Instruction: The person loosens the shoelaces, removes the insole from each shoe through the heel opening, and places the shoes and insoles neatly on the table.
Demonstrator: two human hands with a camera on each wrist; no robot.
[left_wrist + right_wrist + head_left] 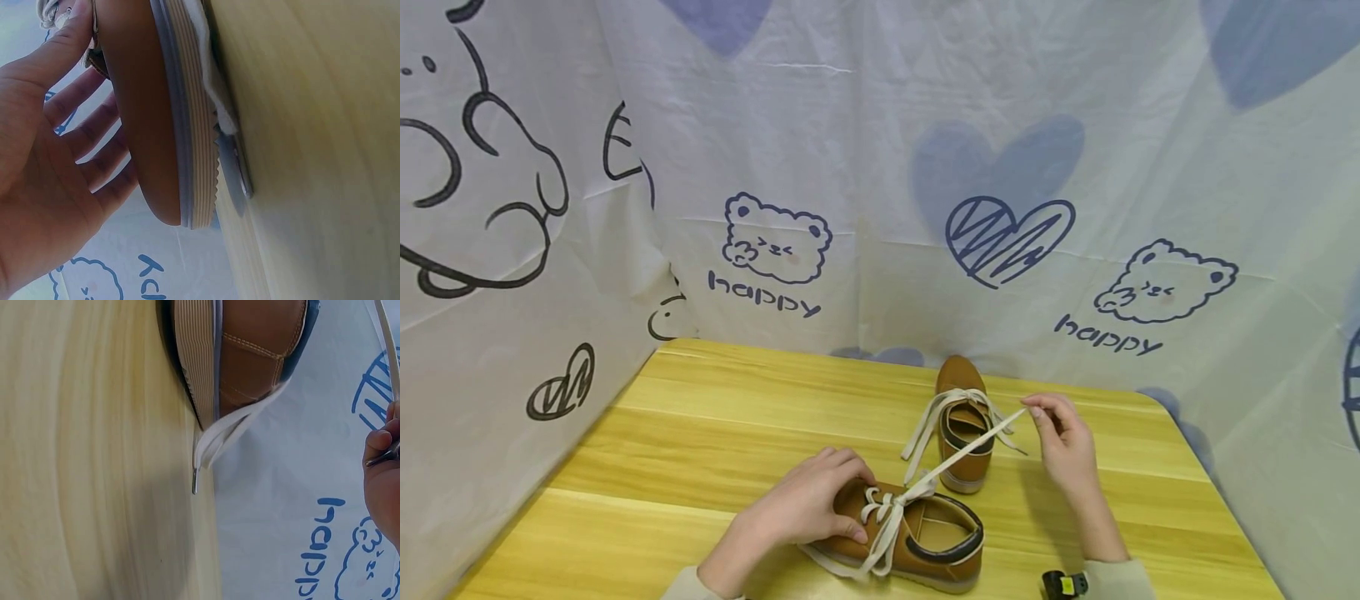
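A brown shoe [951, 575] with white laces lies in front of me, toe to the left. My left hand [808, 500] grips its toe end, thumb on the near side and fingers over the far side. In the left wrist view the thumb reaches toward the laces beside the brown upper [144, 112]. My right hand [1066, 446] pinches one end of the white shoelace [973, 447], which runs taut up and right from the knot [901, 500]. Its metal tip [381, 459] shows at the fingers in the right wrist view. Other lace parts hang over the near side.
A second brown shoe [966, 475] stands behind, toe away from me, its white laces [925, 425] draped over it. The wooden table [737, 400] meets a printed cloth [880, 167] at the back and left. A black device [1063, 583] sits at my right wrist.
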